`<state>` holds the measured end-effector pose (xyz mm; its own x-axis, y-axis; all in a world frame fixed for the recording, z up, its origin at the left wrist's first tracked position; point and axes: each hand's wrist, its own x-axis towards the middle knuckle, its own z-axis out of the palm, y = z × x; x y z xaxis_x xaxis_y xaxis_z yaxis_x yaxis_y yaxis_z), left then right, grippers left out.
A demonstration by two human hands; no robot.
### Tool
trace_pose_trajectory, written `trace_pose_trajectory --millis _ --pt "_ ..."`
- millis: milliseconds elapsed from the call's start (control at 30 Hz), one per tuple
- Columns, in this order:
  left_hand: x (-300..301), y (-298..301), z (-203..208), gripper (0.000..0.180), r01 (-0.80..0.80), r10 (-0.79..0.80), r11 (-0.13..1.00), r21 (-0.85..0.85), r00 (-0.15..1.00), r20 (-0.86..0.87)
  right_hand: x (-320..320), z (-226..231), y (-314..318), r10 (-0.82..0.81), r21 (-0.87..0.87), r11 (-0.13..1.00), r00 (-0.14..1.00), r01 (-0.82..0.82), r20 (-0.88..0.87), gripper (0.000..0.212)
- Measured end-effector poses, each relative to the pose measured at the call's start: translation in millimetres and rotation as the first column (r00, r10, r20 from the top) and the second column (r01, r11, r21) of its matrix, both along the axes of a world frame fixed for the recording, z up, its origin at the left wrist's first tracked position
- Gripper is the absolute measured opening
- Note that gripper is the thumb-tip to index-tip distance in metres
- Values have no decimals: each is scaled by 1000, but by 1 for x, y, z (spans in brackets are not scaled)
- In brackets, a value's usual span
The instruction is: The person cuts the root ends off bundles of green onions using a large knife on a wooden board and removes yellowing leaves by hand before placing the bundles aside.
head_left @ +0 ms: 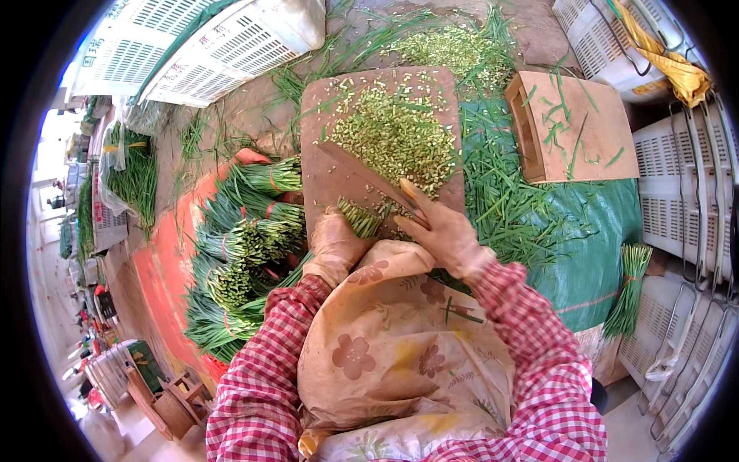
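We had our left hand (339, 240) closed around a bunch of green stalks (359, 219), whose cut ends pointed up and to the right over the lower part of the brown cutting board (327, 185). Our right hand (443, 231) gripped the knife (362, 171) by its handle end, and the long blade slanted to the upper left across the board, just beyond the bunch; whether its edge touched the stalks we could not tell. Above the blade we had a pile of chopped pieces (392, 131) spread over the board. To our left, tied bundles (250, 239) lay heaped on a red sheet (165, 262). To our right, loose green leaves (500, 189) covered part of a green sheet (600, 219), with a wooden box (581, 127) near the board's upper right and more leaves scattered on its top. Beyond the board, we saw another heap of chopped bits (450, 54). We wore a flowered apron (400, 331) and checked sleeves (265, 354).
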<state>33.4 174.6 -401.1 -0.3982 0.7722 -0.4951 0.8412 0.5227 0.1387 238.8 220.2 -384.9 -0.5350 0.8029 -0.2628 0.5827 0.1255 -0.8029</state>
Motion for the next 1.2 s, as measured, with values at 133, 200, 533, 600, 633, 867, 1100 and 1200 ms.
trace_pose_trajectory --millis 133,200,533,600,633,867,1100,1200 --pt "9 5 1 72 17 -19 1000 -16 996 -82 22 30 -17 -10 288 957 999 23 -46 34" --pt "8 3 0 62 25 -26 1000 -12 995 -93 28 29 -23 27 317 948 1000 -26 2 22" --pt "-15 13 1 63 26 -23 999 -41 997 75 29 23 -32 120 290 940 972 -177 204 15" --pt "-18 12 -2 65 29 -23 998 -58 994 104 29 24 -34 126 288 938 965 -191 231 16" --pt "-18 12 -4 66 32 -24 997 -65 992 121 31 23 -35 131 286 937 959 -202 250 16" --pt "-21 8 -16 53 41 -41 999 3 994 100 26 16 -39 184 340 885 910 -318 372 16" --pt "-5 15 6 58 18 -18 1000 -17 1000 22 19 35 -20 315 85 930 895 -358 315 19" --pt "-1 17 12 58 -15 15 1000 -20 1000 18 8 41 -4 366 -43 929 891 -369 267 25"
